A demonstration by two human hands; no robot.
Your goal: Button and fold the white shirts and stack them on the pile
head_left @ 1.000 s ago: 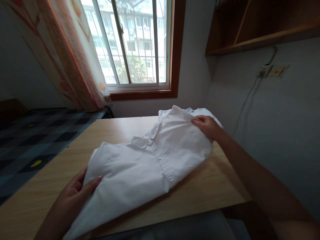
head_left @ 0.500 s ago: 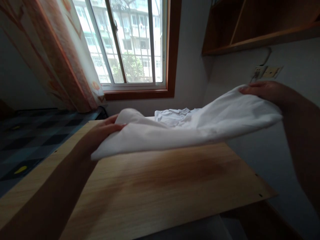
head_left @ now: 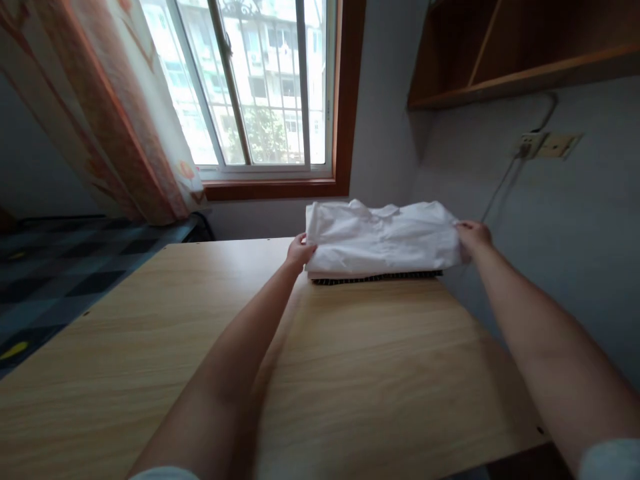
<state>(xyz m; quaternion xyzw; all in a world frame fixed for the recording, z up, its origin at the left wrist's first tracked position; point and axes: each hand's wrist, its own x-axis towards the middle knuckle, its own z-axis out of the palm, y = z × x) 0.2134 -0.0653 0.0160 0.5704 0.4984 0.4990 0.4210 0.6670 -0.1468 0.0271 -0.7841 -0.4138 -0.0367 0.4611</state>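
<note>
you had your left hand (head_left: 300, 252) and right hand (head_left: 473, 237) closed on opposite ends of the folded white shirt (head_left: 383, 239), pinched between them atop a dark item (head_left: 377, 277) at the table (head_left: 350, 373) far edge, likely to keep the fold square.

Single head-worn view, looking forward and slightly down over the wooden table (head_left: 350, 373), facing the window (head_left: 250, 87), mid-range

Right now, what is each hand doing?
Left hand: closed on the left end of the folded white shirt.
Right hand: gripping the shirt's right end.
</note>
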